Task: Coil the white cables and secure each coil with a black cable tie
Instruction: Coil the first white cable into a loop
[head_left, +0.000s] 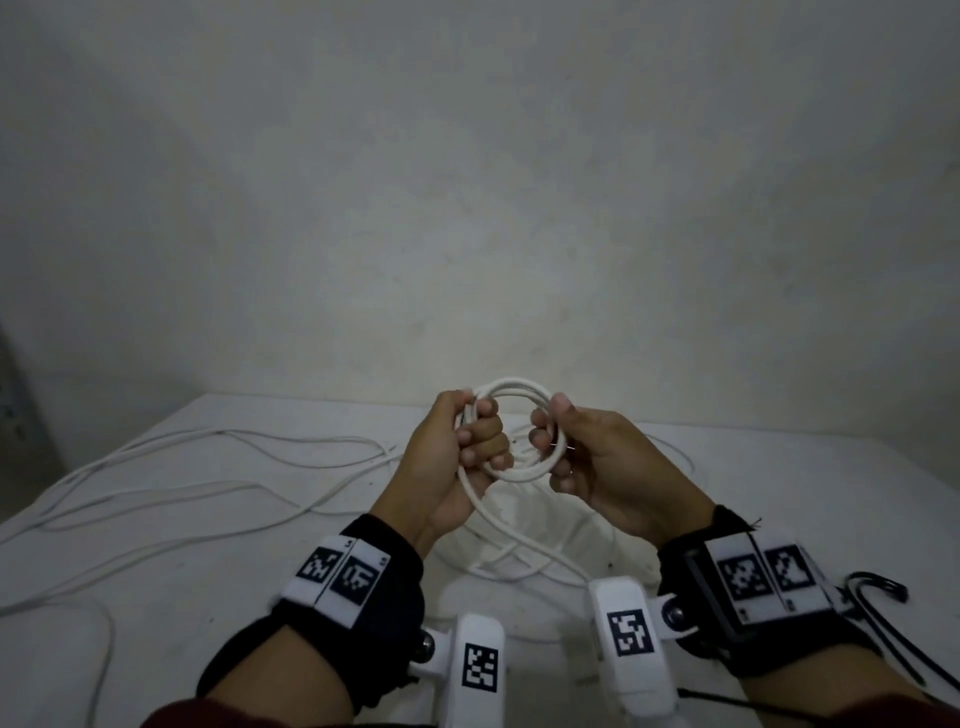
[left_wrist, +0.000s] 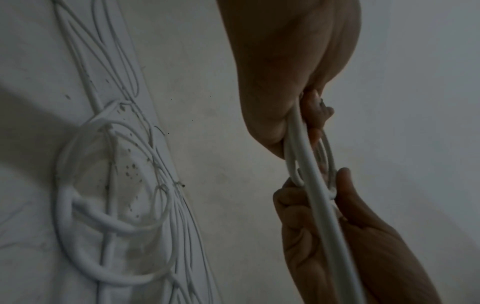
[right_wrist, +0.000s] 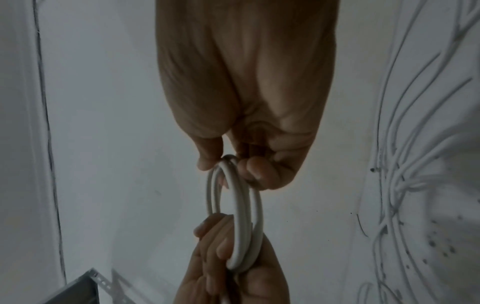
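White coil (head_left: 511, 431) in my grip, more white cables (head_left: 208, 467) lower left across the white tabletop (head_left: 779, 493). Black wrist straps (head_left: 379, 613) carry black-and-white checkered tags (head_left: 343, 569); black cable ties (head_left: 883, 613) lower right, dark red sleeve (head_left: 171, 714) at bottom.

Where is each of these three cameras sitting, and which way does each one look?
Head: worn on the head, looks forward and down at the table; shows both forearms, left hand and right hand gripping the white coil.
Left wrist: looks along the left hand at the coil.
Right wrist: looks along the right hand at the coil.
Shared: all three show both hands and the coil.
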